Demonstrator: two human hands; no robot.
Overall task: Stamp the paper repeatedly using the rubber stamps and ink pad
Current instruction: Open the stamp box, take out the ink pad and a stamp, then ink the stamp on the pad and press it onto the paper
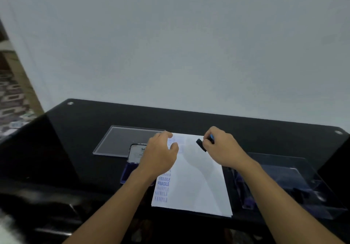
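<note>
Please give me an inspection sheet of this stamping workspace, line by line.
Surface: black glossy table.
Job's things: paper with blue FRAGILE and SAMPLE prints along its left edge; open ink pad left of it.
Clutter: clear lid far left; clear box right, dark items inside.
Hands: left hand over the paper's left edge, holding nothing; right hand pinches the rubber stamp.
Cables: nothing seen.
Surroundings: plain wall; patterned floor at left.

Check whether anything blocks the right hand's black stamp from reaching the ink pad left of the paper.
Yes: the left hand hangs over the left edge of the white paper sheet, between the small black rubber stamp pinched in the right hand and the open blue ink pad, partly covering it.
</note>
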